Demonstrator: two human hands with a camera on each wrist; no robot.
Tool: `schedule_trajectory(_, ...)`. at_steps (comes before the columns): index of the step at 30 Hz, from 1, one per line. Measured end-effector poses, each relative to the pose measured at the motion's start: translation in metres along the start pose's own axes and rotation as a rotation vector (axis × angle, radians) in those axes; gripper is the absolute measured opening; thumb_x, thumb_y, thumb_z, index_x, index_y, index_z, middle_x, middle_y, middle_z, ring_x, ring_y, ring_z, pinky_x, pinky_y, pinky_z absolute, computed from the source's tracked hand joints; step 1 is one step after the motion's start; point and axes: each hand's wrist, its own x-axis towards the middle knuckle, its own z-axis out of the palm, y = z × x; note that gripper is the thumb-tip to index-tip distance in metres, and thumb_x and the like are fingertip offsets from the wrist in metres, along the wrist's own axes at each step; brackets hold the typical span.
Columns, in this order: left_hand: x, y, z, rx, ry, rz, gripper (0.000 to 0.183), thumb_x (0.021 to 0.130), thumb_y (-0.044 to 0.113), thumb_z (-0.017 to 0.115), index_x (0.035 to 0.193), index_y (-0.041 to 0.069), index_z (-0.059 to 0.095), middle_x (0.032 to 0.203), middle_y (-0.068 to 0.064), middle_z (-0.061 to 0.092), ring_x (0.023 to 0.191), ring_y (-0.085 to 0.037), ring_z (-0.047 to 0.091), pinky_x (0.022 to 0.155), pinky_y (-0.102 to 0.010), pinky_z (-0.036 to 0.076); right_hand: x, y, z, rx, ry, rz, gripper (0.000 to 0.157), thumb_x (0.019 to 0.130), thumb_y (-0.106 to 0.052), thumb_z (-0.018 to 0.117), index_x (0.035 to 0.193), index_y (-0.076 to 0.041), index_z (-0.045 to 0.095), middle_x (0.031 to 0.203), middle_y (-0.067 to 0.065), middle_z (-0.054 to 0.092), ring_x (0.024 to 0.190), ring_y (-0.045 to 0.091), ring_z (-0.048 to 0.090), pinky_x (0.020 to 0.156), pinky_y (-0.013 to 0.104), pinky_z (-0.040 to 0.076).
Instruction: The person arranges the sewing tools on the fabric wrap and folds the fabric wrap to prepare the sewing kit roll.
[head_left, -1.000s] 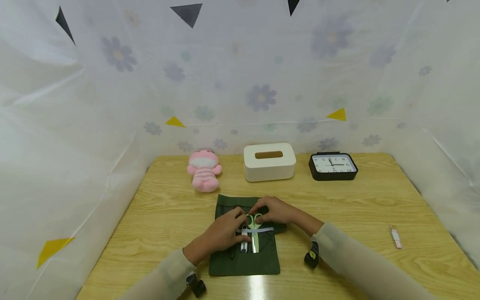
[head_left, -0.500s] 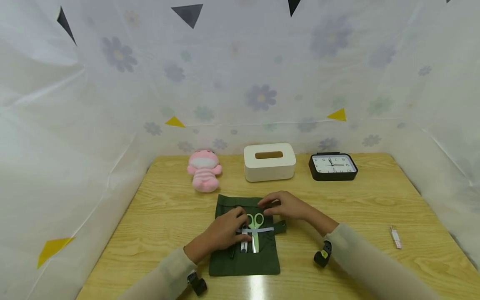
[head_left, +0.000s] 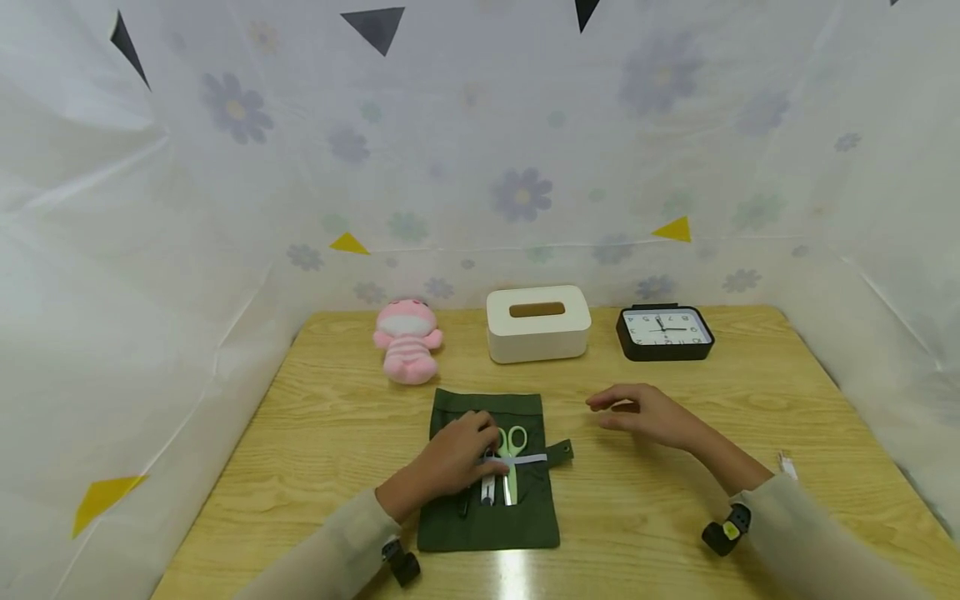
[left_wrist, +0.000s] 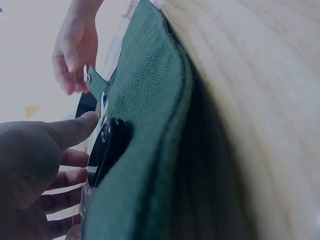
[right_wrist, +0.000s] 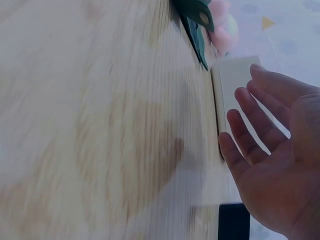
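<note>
A dark green fabric pouch (head_left: pixel 517 529) lies spread on the table. Light green scissors (head_left: pixel 517 440) sit in it under a pale elastic band (head_left: pixel 532 459), with a slim white-and-grey tool (head_left: pixel 488 492) beside them. A slim dark item (head_left: pixel 463 503) is tucked further left; its black end (left_wrist: pixel 109 142) shows in the left wrist view. Over the pouch's left half, my left hand (head_left: pixel 456 454) has loosely bent fingers near the tools, with no grip visible. My right hand (head_left: pixel 654 417) hovers above the table right of the pouch's snap tab (head_left: pixel 560 452), fingers relaxed and holding nothing.
Along the back stand a pink plush toy (head_left: pixel 409 343), a white tissue box (head_left: pixel 538 329) and a black clock (head_left: pixel 666 333). A small white-and-pink stick (head_left: pixel 787 467) lies at the right, partly hidden by the right sleeve. Bare wood (head_left: pixel 637 517) surrounds the pouch.
My right hand has left the scissors' handles and moved right, away from the pouch. The scissors stay under the band. My left hand has barely shifted.
</note>
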Motion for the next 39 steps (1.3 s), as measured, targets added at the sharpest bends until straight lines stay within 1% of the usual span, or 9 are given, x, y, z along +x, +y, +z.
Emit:
schedule_trajectory(5,0.003,0.003,0.002,0.039,0.028,0.009,0.032,0.093,0.052,0.073,0.095,0.02,0.068,0.105,0.004,0.058,0.085,-0.01,0.048,0.069,-0.026,0.042,-0.027,0.004,-0.015,-0.017,0.047,0.05,0.039,0.102,-0.025,0.068,0.135,-0.006,0.065,0.134,0.012,0.066,0.126,0.034,0.059,0.103,0.04,0.051)
schedule_trajectory(9,0.004,0.005,0.005,0.059,0.035,0.001,0.033,0.091,0.053,0.074,0.091,0.021,0.065,0.106,0.005,0.057,0.086,-0.01,0.048,0.07,-0.027,0.043,-0.045,0.007,-0.025,-0.059,0.082,0.07,0.039,0.103,-0.026,0.066,0.136,-0.006,0.065,0.134,0.011,0.067,0.132,0.041,0.055,0.105,0.046,0.049)
schedule_trajectory(11,0.005,0.005,0.007,0.055,0.039,-0.002,0.032,0.091,0.052,0.075,0.092,0.022,0.065,0.108,0.004,0.058,0.088,-0.01,0.049,0.071,-0.027,0.044,-0.053,0.009,-0.03,-0.087,0.105,0.079,0.038,0.103,-0.026,0.066,0.136,-0.008,0.065,0.134,0.009,0.067,0.133,0.033,0.055,0.106,0.045,0.048)
schedule_trajectory(14,0.006,0.005,0.008,0.039,0.039,0.0,0.032,0.091,0.051,0.075,0.098,0.021,0.067,0.111,0.003,0.058,0.093,-0.012,0.051,0.074,-0.029,0.046,-0.065,0.014,-0.038,-0.092,0.128,0.09,0.038,0.103,-0.026,0.066,0.137,-0.008,0.065,0.134,0.009,0.067,0.13,0.005,0.054,0.104,0.031,0.05)
schedule_trajectory(17,0.007,0.007,0.008,0.032,0.028,0.001,0.033,0.092,0.05,0.075,0.109,0.021,0.07,0.116,0.002,0.059,0.099,-0.013,0.053,0.078,-0.031,0.048,-0.079,0.017,-0.046,-0.082,0.143,0.103,0.039,0.103,-0.026,0.066,0.138,-0.008,0.064,0.135,0.011,0.066,0.122,-0.017,0.045,0.098,0.017,0.048)
schedule_trajectory(26,0.008,0.01,0.006,0.054,0.022,0.026,0.037,0.094,0.047,0.074,0.12,0.021,0.072,0.124,0.0,0.058,0.107,-0.017,0.056,0.085,-0.035,0.051,-0.114,0.024,-0.063,-0.098,0.202,0.098,0.039,0.103,-0.019,0.066,0.138,-0.002,0.062,0.134,0.02,0.064,0.119,-0.022,0.043,0.095,0.009,0.045)
schedule_trajectory(28,0.008,0.01,0.006,0.057,0.02,0.03,0.037,0.095,0.046,0.074,0.122,0.021,0.072,0.125,0.0,0.057,0.108,-0.017,0.056,0.086,-0.035,0.052,-0.119,0.028,-0.066,-0.103,0.21,0.088,0.039,0.103,-0.017,0.066,0.138,-0.001,0.062,0.134,0.015,0.065,0.118,-0.02,0.047,0.095,0.007,0.043)
schedule_trajectory(32,0.008,0.01,0.009,0.05,0.009,0.027,0.033,0.097,0.044,0.072,0.122,0.023,0.072,0.127,0.0,0.056,0.111,-0.018,0.056,0.089,-0.036,0.052,-0.132,0.035,-0.072,-0.123,0.226,0.11,0.037,0.102,-0.017,0.067,0.136,-0.002,0.064,0.132,-0.009,0.064,0.117,-0.021,0.047,0.094,0.005,0.042)
schedule_trajectory(39,0.009,0.01,0.012,0.033,0.007,0.016,0.031,0.099,0.043,0.07,0.122,0.023,0.071,0.129,0.0,0.057,0.114,-0.019,0.056,0.091,-0.039,0.052,-0.157,0.05,-0.085,-0.171,0.252,0.15,0.038,0.101,-0.017,0.068,0.137,-0.005,0.063,0.137,-0.014,0.061,0.118,-0.025,0.043,0.09,0.004,0.043)
